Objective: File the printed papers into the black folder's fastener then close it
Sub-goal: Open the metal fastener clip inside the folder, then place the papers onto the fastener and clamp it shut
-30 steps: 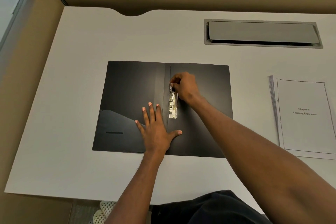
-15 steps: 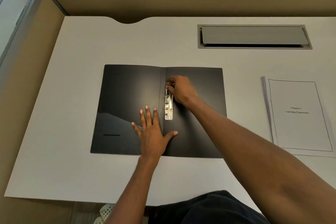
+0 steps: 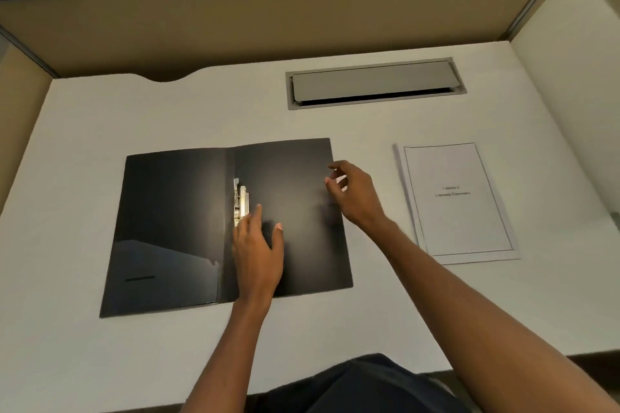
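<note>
The black folder (image 3: 174, 211) lies open and flat on the white desk. Its metal fastener (image 3: 241, 201) runs along the spine, and one strip stands up at its top end. My left hand (image 3: 258, 251) rests flat on the right flap just below the fastener, fingers spread. My right hand (image 3: 355, 194) hovers over the folder's right edge with fingers loosely curled and nothing in them. The stack of printed papers (image 3: 459, 201) lies to the right of the folder, title page up, apart from both hands.
A grey cable hatch (image 3: 374, 84) is set into the desk behind the folder. Tan partition walls (image 3: 302, 10) close the desk at the back and on both sides. A curved notch (image 3: 167, 77) cuts the rear desk edge.
My right hand has left the fastener and moved right to the folder's edge. My left hand shifted from the spine onto the right flap. The view tilted up.
</note>
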Available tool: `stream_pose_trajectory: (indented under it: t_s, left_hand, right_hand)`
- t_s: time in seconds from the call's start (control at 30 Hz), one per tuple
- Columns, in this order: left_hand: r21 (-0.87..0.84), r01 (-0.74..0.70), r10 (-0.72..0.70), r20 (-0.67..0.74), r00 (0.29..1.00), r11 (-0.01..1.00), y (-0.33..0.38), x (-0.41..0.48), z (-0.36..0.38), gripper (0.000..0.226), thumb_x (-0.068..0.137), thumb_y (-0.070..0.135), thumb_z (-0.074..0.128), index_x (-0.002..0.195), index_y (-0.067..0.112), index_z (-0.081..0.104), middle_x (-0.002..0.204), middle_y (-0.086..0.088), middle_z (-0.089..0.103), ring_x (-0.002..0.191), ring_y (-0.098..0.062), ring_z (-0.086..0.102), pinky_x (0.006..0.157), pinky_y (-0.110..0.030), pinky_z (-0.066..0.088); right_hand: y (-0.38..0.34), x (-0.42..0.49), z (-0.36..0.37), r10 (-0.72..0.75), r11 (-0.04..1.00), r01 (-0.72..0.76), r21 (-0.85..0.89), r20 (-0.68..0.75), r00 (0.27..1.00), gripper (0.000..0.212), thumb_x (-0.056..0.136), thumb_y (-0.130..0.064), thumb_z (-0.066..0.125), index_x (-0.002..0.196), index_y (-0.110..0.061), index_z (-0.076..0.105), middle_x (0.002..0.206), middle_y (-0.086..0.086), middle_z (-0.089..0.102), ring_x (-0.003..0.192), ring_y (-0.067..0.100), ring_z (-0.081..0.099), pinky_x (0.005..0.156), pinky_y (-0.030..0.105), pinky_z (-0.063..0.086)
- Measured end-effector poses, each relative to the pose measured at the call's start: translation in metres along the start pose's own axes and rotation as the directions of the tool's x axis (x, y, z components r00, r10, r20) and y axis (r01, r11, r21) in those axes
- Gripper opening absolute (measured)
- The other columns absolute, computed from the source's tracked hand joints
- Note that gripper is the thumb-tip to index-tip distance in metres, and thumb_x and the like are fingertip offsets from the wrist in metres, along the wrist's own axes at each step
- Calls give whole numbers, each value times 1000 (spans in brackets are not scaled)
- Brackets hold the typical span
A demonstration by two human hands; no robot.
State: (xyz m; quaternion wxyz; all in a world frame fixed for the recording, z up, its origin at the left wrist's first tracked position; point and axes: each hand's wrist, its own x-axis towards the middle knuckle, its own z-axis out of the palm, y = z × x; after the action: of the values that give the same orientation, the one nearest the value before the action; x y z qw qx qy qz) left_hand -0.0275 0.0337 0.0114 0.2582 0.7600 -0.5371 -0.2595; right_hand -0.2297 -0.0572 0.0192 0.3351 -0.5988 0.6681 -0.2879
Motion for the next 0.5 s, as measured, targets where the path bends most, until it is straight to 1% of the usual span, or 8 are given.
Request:
stream_pose_trajectory:
  t_s: [0.03, 0.07, 0.13, 0.23, 0.33, 0.4, 0.43, 0.5]
  left_hand:
    - [-43, 12, -11, 20, 1000, 999, 11, -3, 10, 57, 102, 36, 59, 154, 18, 45, 152, -7, 50, 140, -26, 48, 113, -45, 47]
    - [-84, 19, -16, 38, 999, 996, 23, -6, 21, 57, 102, 35, 59, 155, 18, 44, 150, -7, 52, 136, -23, 50, 110, -39, 47]
    - [-148, 30, -19, 75, 997, 989, 47, -14, 43, 58, 102, 34, 58, 155, 17, 42, 139, -6, 58, 124, -17, 56, 102, -31, 48]
    - [-224, 86, -50, 159, 986, 971, 88, -26, 82, 57, 103, 31, 58, 156, 17, 40, 127, -8, 64, 111, -22, 64, 100, -37, 56]
    - [-276, 126, -65, 219, 973, 953, 127, -39, 121, 56, 103, 31, 58, 155, 18, 42, 135, -3, 63, 114, -20, 63, 94, -30, 55]
    - [-289, 140, -65, 257, 964, 947, 149, -47, 144, 56, 103, 31, 57, 156, 20, 41, 138, 0, 60, 118, -19, 62, 95, -29, 52]
    - [-287, 150, -68, 276, 959, 946, 158, -50, 154, 56, 104, 30, 56, 156, 21, 39, 140, 0, 59, 121, -19, 60, 96, -28, 50]
    - [-272, 172, -84, 306, 948, 947, 174, -55, 172, 57, 104, 28, 55, 157, 21, 35, 144, 0, 56, 128, -21, 57, 103, -30, 48]
  right_hand:
    - [14, -4, -19, 15, 1000, -15, 0, -32, 999, 34, 98, -33, 64, 130, -19, 62, 112, -3, 69, 87, 14, 67, 87, 38, 61]
    - [28, -9, -38, 33, 999, -32, 2, -66, 997, 34, 98, -33, 65, 129, -19, 62, 109, -2, 70, 83, 13, 67, 84, 38, 61]
    - [57, -19, -75, 83, 996, -80, 31, -129, 988, 31, 97, -30, 66, 126, -20, 63, 102, -2, 71, 76, 12, 66, 77, 40, 61]
    - [99, -33, -127, 156, 988, -149, 49, -182, 971, 30, 98, -30, 66, 125, -21, 62, 97, -4, 69, 76, 12, 67, 73, 42, 60]
    - [134, -41, -169, 209, 978, -203, 50, -223, 952, 31, 98, -30, 65, 127, -21, 60, 99, -2, 70, 81, 14, 68, 77, 44, 61]
    - [154, -44, -191, 230, 973, -228, 39, -250, 941, 32, 98, -28, 65, 128, -18, 60, 103, 1, 70, 85, 17, 68, 81, 45, 60]
    - [164, -46, -199, 237, 970, -241, 17, -263, 935, 34, 98, -28, 65, 129, -16, 60, 107, 2, 69, 90, 20, 67, 84, 46, 58]
    - [180, -47, -213, 251, 959, -278, -58, -284, 925, 38, 97, -30, 65, 132, -15, 57, 118, 6, 64, 106, 25, 64, 89, 47, 55]
